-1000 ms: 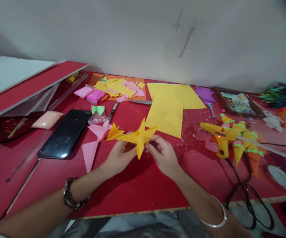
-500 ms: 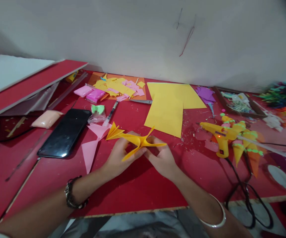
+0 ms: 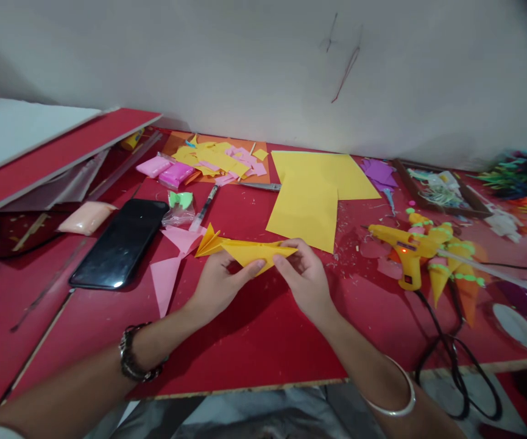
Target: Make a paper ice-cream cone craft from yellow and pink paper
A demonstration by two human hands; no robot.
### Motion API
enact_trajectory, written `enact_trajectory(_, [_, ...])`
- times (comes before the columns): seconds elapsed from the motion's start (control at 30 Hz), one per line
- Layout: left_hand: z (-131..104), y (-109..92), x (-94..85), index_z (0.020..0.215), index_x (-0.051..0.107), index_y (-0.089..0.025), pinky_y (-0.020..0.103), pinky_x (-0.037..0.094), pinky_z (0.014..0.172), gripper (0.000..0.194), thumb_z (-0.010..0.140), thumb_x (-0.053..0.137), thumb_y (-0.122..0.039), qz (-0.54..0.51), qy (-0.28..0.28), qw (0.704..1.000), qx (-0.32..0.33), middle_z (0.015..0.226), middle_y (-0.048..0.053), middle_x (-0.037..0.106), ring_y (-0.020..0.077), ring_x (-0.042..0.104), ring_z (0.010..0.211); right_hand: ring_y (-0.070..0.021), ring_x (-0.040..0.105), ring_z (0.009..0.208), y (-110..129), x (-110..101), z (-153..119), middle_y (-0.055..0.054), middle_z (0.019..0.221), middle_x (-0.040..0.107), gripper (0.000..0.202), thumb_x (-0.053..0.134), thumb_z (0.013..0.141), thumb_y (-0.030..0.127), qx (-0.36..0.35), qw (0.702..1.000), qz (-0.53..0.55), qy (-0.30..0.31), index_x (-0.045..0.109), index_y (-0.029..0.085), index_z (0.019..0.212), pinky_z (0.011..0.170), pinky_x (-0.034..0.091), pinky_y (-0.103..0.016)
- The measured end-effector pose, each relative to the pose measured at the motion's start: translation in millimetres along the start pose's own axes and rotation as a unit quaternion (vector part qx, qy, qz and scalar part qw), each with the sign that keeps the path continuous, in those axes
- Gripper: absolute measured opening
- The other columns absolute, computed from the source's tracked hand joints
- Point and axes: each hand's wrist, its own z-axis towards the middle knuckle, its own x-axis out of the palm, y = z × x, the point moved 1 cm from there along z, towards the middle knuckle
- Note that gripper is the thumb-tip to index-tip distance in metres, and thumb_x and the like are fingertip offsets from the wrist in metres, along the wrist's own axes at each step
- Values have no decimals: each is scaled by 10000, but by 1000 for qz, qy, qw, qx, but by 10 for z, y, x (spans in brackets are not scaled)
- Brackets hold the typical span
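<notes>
A folded piece of yellow paper [image 3: 254, 251] is held above the front of the red table, its folds pressed into a flattish triangle pointing down. My left hand [image 3: 221, 281] pinches its left side, thumb on the near face and fingers behind. My right hand [image 3: 305, 279] grips the right side the same way, the two thumbs close together at the middle. Just left of it lies another folded yellow paper piece [image 3: 208, 242], partly behind my left hand. Folded pink paper pieces [image 3: 165, 281] rest beside that, near a black phone [image 3: 121, 244].
Yellow sheets [image 3: 306, 201] lie beyond my hands, with scissors [image 3: 261, 186] and paper scraps [image 3: 220, 160] to their left. On the right are a yellow glue gun [image 3: 403, 247] with a black cord, decorated paper cones [image 3: 462, 262] and a tray [image 3: 446, 189]. Red and white boards [image 3: 62, 152] stand left.
The yellow paper has gone from a spread, star-like shape with several flaps to a flattened triangle. Both thumbs have moved onto its near face.
</notes>
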Motion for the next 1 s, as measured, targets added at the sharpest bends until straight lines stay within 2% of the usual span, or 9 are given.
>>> enact_trajectory(0.17, [-3, 21, 0, 898, 634, -146, 244, 495, 687, 257, 729, 578, -332, -13, 6, 1000, -28, 923, 48, 672, 171, 620, 792, -62, 490, 569, 27, -23, 28, 50, 699, 534, 263, 585, 719, 248, 33, 999, 38, -11, 463, 237, 952, 551, 417, -189])
enact_trajectory(0.33, [2, 7, 7, 860, 643, -144, 219, 488, 623, 230, 728, 577, -320, -11, 21, 999, -37, 873, 45, 680, 156, 619, 726, -49, 467, 504, -2, -25, 35, 58, 616, 510, 117, 575, 724, 271, 58, 997, 42, 14, 529, 208, 811, 505, 404, -185])
enact_trajectory(0.57, [7, 31, -4, 843, 642, -142, 220, 468, 599, 236, 740, 557, -337, 19, 31, 999, -35, 826, 43, 677, 155, 604, 695, -67, 474, 543, -14, -42, 42, 47, 619, 528, 130, 572, 717, 318, 61, 998, -6, -2, 551, 208, 783, 526, 402, -189])
enact_trajectory(0.63, [7, 33, -10, 822, 644, -144, 222, 458, 587, 228, 741, 553, -336, 30, 46, 998, -34, 793, 38, 674, 155, 596, 680, -82, 500, 599, 0, -77, 61, 29, 670, 553, 131, 561, 723, 327, 45, 998, -35, -12, 558, 201, 756, 575, 415, -202])
enact_trajectory(0.73, [4, 26, -7, 782, 637, -151, 201, 425, 541, 199, 753, 540, -322, 41, 94, 994, -26, 719, 12, 652, 130, 564, 621, -119, 532, 717, 37, -130, 82, -2, 751, 582, 123, 540, 742, 307, -12, 993, -113, 24, 571, 189, 733, 676, 420, -237])
enact_trajectory(0.83, [2, 26, -1, 718, 605, -149, 180, 375, 490, 221, 784, 498, -331, 51, 132, 990, -14, 631, -18, 592, 96, 499, 546, -140, 531, 713, 60, -151, 82, -15, 740, 588, 125, 532, 746, 297, -54, 976, -194, 87, 584, 184, 732, 659, 413, -255])
enact_trajectory(1.0, [25, 58, -35, 578, 475, -142, 179, 287, 447, 313, 795, 470, -368, 105, 77, 991, -13, 516, -48, 425, 71, 385, 487, -117, 480, 647, 55, -143, 71, 7, 677, 538, 154, 496, 772, 307, -56, 970, -209, 114, 551, 181, 704, 615, 383, -239])
